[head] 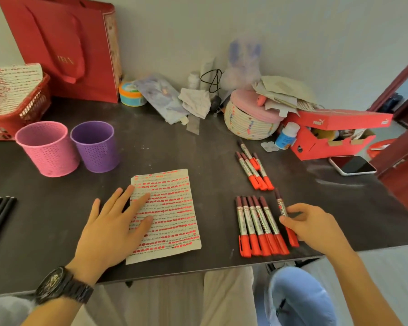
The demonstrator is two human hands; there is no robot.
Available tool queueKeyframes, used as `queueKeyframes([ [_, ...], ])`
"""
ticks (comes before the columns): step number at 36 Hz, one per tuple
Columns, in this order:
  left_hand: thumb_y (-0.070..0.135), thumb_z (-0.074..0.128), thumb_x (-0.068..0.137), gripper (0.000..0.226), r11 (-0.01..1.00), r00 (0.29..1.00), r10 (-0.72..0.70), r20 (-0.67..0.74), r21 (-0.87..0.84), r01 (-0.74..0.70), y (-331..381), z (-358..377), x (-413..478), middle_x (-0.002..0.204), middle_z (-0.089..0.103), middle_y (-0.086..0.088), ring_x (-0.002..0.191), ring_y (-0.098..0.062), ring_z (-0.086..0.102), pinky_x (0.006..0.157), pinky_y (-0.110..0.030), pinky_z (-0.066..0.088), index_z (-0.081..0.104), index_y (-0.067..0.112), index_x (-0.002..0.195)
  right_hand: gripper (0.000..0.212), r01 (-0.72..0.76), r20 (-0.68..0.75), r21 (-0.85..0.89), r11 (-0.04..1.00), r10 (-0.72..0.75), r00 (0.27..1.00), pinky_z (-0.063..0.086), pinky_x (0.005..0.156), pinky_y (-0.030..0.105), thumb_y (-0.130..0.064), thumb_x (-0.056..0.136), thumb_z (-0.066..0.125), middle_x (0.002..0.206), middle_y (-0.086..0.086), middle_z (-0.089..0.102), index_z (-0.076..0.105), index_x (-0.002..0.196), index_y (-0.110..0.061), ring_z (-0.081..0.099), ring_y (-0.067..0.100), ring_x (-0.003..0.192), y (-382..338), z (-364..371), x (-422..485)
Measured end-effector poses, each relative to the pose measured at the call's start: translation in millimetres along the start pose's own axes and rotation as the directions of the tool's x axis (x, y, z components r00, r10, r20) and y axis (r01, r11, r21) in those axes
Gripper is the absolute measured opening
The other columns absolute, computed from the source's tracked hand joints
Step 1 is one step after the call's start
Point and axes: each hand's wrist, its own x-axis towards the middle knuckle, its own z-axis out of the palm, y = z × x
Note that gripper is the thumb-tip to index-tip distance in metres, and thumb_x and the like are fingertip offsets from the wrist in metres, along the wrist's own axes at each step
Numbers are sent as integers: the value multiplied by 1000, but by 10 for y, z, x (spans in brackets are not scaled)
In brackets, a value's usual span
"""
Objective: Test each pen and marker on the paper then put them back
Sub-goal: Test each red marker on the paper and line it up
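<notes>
Left hand [111, 228] flat on paper [172, 208] near table [210, 262] edge; right hand [313, 228] pinches marker [282, 205] beside row [257, 222]

Left hand [108, 228] flat on paper [172, 208], right hand [311, 228] pinching marker [283, 211] (capped)

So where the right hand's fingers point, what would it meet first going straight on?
The right hand pinches one marker; straight on, leftward, it likely meets the row of markers beside it.

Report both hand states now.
Left hand: open, pressing flat on the paper.
Right hand: pinching one red marker.
</notes>
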Motion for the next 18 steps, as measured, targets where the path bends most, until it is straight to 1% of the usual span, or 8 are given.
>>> queueKeyframes([
  [3,81,5,83,75,1000,1000,5,2,2,-5,-17,-6,7,167,-3,14,155,-12,-5,124,-48,-7,7,56,154,28,-13,14,-30,999,13,1000,55,90,40,-44,85,75,95,-6,76,71,109,-29,70,19,92,1,61,-9],
  [5,81,6,84,74,1000,1000,7,5,0,-7,-25,-4,13,168,-3,14,155,-11,-6,124,-48,-7,7,56,153,28,-16,26,-43,999,18,1000,53,90,38,-44,86,74,93,-7,75,70,110,-31,69,19,95,-3,79,-8],
  [8,82,4,82,75,1000,1000,1,13,18,-1,-31,8,22,167,-5,15,154,-11,-7,124,-47,-9,5,57,153,26,-16,31,-26,1000,17,999,54,89,38,-44,85,75,85,-11,71,69,108,-34,69,18,92,16,88,7],
  [12,82,5,83,75,1000,1000,1,2,9,-1,-30,15,25,168,-4,15,154,-11,-7,124,-47,-9,6,56,154,19,-10,47,13,1000,10,999,59,84,42,-43,84,76,84,-14,73,66,100,-40,71,12,78,69,106,36],
  [16,82,2,83,75,1000,1000,-3,-1,15,3,-35,26,24,168,-4,15,154,-10,-7,124,-47,-9,5,56,153,13,5,22,8,1000,-5,1000,59,83,43,-45,87,71,86,-15,73,66,99,-41,70,13,82,117,127,56],
  [18,83,1,82,76,1000,1000,-1,-3,21,2,-40,28,27,167,-6,15,154,-10,-8,124,-47,-9,4,56,153,14,13,-8,-16,1000,-13,1000,58,82,40,-50,89,67,86,-16,72,69,99,-40,68,13,84,127,123,74],
])
